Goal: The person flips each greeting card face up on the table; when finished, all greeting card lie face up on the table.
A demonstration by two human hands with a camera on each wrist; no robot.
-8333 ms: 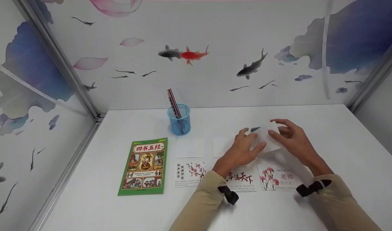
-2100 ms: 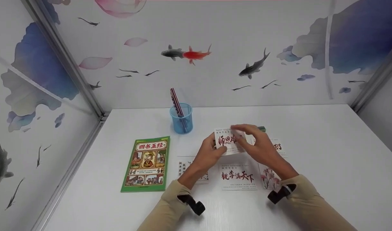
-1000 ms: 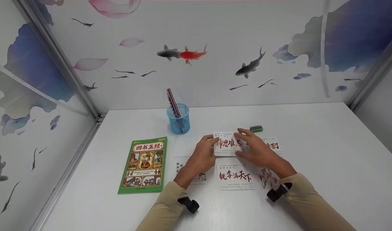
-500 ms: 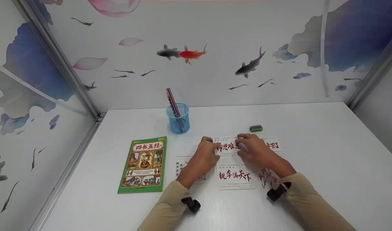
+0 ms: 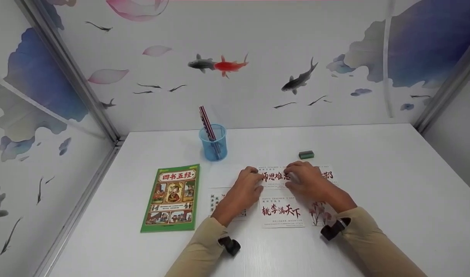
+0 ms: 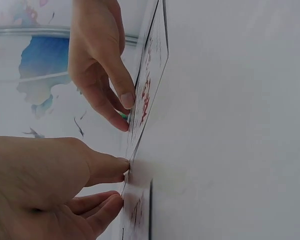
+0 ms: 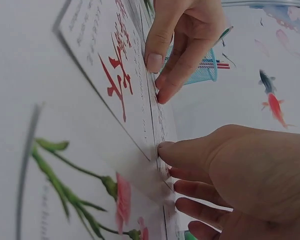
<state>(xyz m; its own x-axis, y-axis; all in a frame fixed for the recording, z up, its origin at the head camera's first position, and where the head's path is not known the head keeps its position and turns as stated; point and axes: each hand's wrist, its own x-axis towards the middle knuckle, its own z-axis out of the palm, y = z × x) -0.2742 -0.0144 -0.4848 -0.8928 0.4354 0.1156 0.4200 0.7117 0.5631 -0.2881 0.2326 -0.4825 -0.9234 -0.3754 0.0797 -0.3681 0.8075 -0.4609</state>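
Observation:
Both hands are at a white card (image 5: 274, 177) with red Chinese writing, which lies face up in the middle of the far row. My left hand (image 5: 243, 188) touches its left edge with thumb and fingertips. On its right end rest the fingertips of my right hand (image 5: 311, 182), hiding part of the writing. A card with red writing (image 5: 329, 175) is partly behind the right hand. Nearer me lie a blossom card (image 5: 215, 204), a second red-lettered card (image 5: 283, 211) and a pink carnation card (image 7: 122, 200); forearms partly cover the outer two. A blank-looking white card (image 5: 225, 175) lies far left.
A green picture-covered book (image 5: 171, 198) lies left of the cards. Behind them stands a blue mesh pen cup (image 5: 213, 148) with striped pencils (image 5: 207, 123). A small green block (image 5: 306, 154) sits beyond the right hand. Printed walls (image 5: 258, 104) close off the table's back and sides.
The card was held up in both hands, then lowered flat into the far row. Over the last half second the hands barely move. The green block, earlier hidden, shows now.

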